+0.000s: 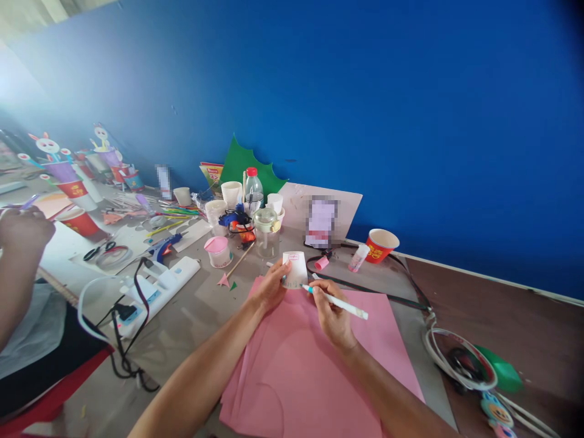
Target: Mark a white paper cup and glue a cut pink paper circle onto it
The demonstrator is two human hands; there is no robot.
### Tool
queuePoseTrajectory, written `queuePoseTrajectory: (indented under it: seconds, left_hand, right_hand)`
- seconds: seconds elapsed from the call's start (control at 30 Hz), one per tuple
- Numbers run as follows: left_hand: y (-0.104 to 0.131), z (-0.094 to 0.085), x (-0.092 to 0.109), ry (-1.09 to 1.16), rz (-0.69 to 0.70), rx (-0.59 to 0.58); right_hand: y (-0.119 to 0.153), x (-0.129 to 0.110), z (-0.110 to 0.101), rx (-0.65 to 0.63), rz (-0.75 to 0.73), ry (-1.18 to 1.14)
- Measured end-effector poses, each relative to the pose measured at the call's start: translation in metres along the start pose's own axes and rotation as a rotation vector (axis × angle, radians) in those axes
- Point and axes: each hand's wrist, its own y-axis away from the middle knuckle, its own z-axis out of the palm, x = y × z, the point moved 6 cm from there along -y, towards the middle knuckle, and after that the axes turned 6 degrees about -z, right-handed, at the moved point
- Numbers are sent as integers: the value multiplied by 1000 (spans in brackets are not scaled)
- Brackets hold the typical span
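Observation:
My left hand (272,286) is closed on a small white paper cup (295,272), holding it above the pink paper sheets (314,359). The cup bears a little pink drawing near one end and faint greenish marks near the other. Between the fingers of my right hand (333,313) is a white marker (340,302) with a blue-green collar. Its tip touches or nearly touches the cup's marked end. Close by on the table stand a pink-lidded tub (218,250) and a clear jar (266,234).
A power strip (168,292) with cables and a blue glue gun (165,248) lie to the left. At the far left is another person's hand (27,228). A red paper cup (382,246) and a small bottle (359,258) stand right; a phone (322,220) leans behind.

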Motion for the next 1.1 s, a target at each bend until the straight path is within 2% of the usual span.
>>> queuePoseTrajectory:
  seconds: [0.27,0.47,1.0,1.1]
  left_hand:
    - [2,3,2,0,-4,-4]
    - [0,0,0,17,-12,0]
    - [2,2,1,6,-20,-15]
    - [1,2,1,4,-15,-14]
  right_hand:
    - [0,-1,3,-44,-6,26]
    - [-1,1,0,-13,5,22]
    - [0,5,1,-27,76,-14]
    - [-1,6,0,19,113,-71]
